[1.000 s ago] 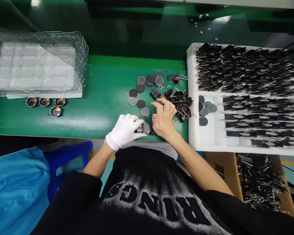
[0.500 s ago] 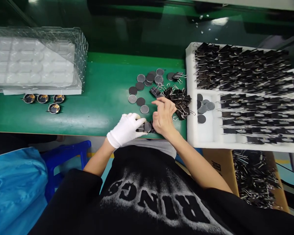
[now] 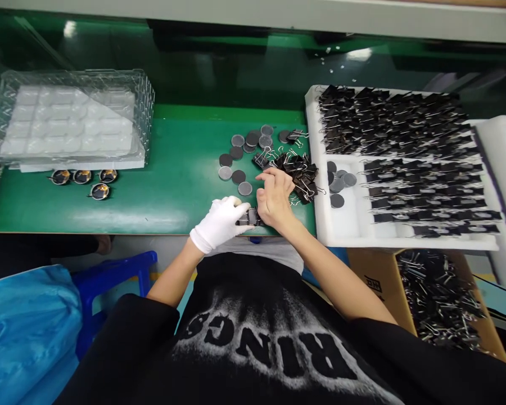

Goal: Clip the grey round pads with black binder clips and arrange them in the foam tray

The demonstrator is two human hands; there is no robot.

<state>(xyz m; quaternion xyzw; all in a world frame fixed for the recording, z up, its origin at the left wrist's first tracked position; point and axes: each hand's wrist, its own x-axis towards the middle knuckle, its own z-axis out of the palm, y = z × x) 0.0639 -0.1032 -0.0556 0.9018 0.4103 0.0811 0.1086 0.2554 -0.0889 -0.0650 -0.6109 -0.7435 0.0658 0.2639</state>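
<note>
My left hand [image 3: 221, 221], in a white glove, is closed at the table's front edge on a binder clip [image 3: 243, 218], its thumb and fingers along the wire handles. A round grey disc [image 3: 253, 216] sits between this clip and another dark clip at its right, partly hidden. My right hand [image 3: 274, 197], bare, presses against that right side with curled fingers; its grip there is mostly hidden. Several loose discs [image 3: 245, 188] lie just beyond my hands. A heap of black binder clips [image 3: 301, 174] is right behind my right hand.
At right, a white foam tray [image 3: 320, 225] holds rows of clips and some loose discs. A carton [image 3: 373, 275] of clips stands below it. Clear plastic trays [image 3: 145, 124] are stacked at left, with several small round parts [image 3: 100, 192] in front. A blue stool [image 3: 122, 270] is beneath.
The view has shifted slightly. My hands keep nearly the same place at the table edge, still around the clips and disc; the disc looks narrower, somewhat turned.
</note>
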